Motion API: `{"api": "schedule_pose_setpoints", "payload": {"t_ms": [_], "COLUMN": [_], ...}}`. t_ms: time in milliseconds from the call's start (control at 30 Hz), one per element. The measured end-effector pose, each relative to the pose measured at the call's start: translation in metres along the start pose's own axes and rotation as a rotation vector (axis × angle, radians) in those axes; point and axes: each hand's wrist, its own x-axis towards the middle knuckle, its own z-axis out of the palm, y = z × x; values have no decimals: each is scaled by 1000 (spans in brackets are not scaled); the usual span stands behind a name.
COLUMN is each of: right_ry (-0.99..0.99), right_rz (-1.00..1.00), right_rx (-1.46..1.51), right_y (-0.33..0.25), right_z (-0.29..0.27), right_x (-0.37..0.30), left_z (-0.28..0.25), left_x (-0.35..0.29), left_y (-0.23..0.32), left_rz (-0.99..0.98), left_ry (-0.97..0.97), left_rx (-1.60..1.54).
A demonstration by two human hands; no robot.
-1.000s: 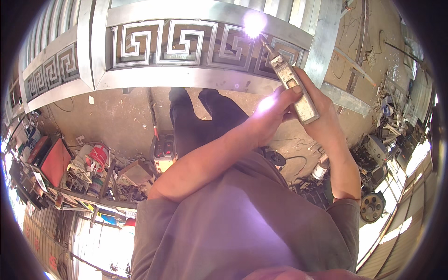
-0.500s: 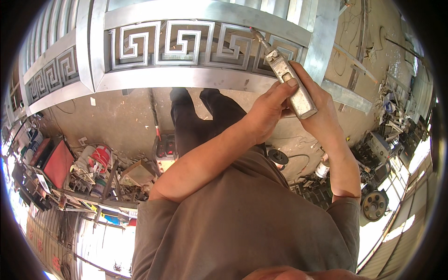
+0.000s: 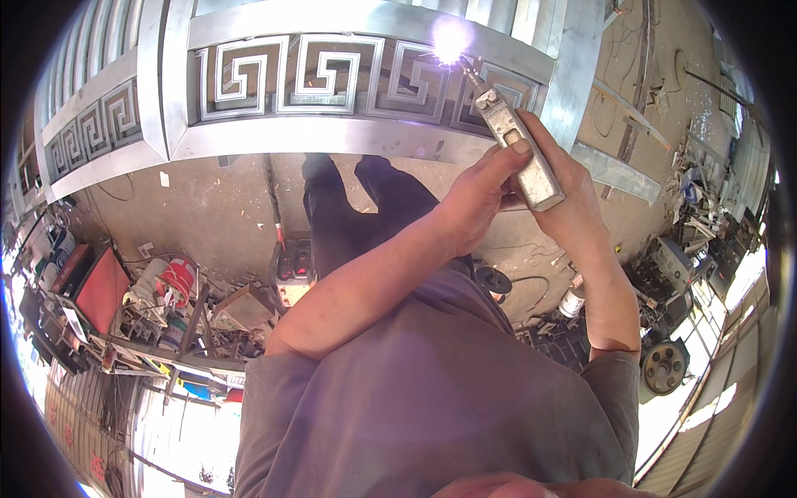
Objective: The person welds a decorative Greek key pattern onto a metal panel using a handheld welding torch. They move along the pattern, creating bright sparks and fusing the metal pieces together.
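Observation:
A boxy silver-grey welding gun (image 3: 531, 162) with a narrow nozzle points away from me, up and to the left. My left hand (image 3: 480, 197) grips it from the left, thumb resting on its top face. On the other side, my right hand (image 3: 573, 192) is wrapped around the body, its lower fingers hidden. At the nozzle's tip a bright violet-white glare (image 3: 451, 41) with sparks burns on the metal frame (image 3: 332, 135). It lies where the upper rail (image 3: 340, 23) meets a row of square-spiral panels (image 3: 320, 75); the glare hides the exact joint.
A red-lit power box (image 3: 296, 270) sits on the floor by my legs. To the left are a red panel (image 3: 100, 290), a red bucket (image 3: 177, 280) and scrap. A wheel (image 3: 666, 365) and piled parts stand at right. Metal bars (image 3: 618, 170) lie beyond the frame's right end.
A bright violet-white arc with sparks has appeared at the nozzle's tip, where only a small red spot showed before. Both hands and the gun hold nearly the same place.

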Motion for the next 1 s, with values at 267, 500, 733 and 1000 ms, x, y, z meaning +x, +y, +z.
{"api": "schedule_pose_setpoints", "payload": {"t_ms": [267,500,733,1000], "right_ry": [-33,3,9,34], "right_rz": [28,-9,-14,-34], "right_rx": [56,86,86,82], "right_y": [-4,-4,-3,-4], "right_z": [-3,0,0,4], "right_x": [-5,1,1,-1], "left_z": [1,0,-1,0], "left_x": [-4,0,1,-3], "left_y": [-3,1,2,3], "left_rz": [-30,-9,-11,-17], "left_ry": [38,41,31,23], "left_rx": [2,5,11,28]}}
